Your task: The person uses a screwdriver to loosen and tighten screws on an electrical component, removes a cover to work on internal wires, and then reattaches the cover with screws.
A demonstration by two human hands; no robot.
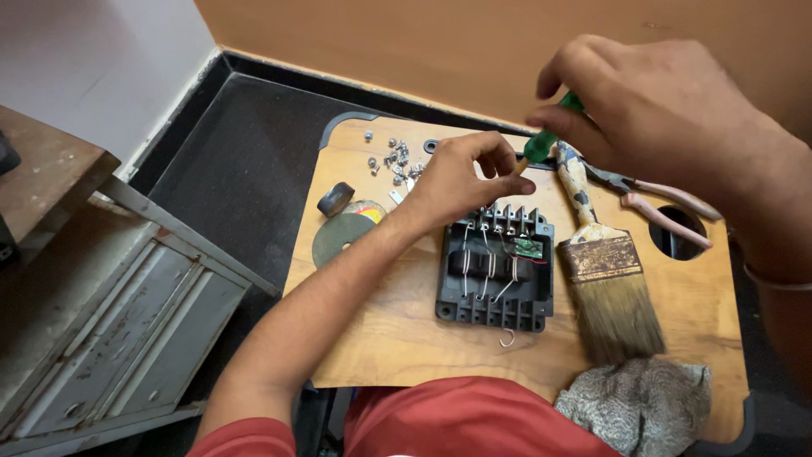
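Head view: right hand (668, 101) is pinching a green-handled screwdriver (545, 140), its tip hidden behind the left hand (461, 182), whose fingers are pressed together at the terminal row of the black plastic housing (495, 271) on the wooden board (381, 330). Keeping the driver upright and the housing pinned probably matters most.

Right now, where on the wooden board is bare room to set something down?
Bare wood lies on the wooden board left of and below the black box, and right of the paintbrush below the round hole. The top edge is crowded: screws, both hands, pliers.
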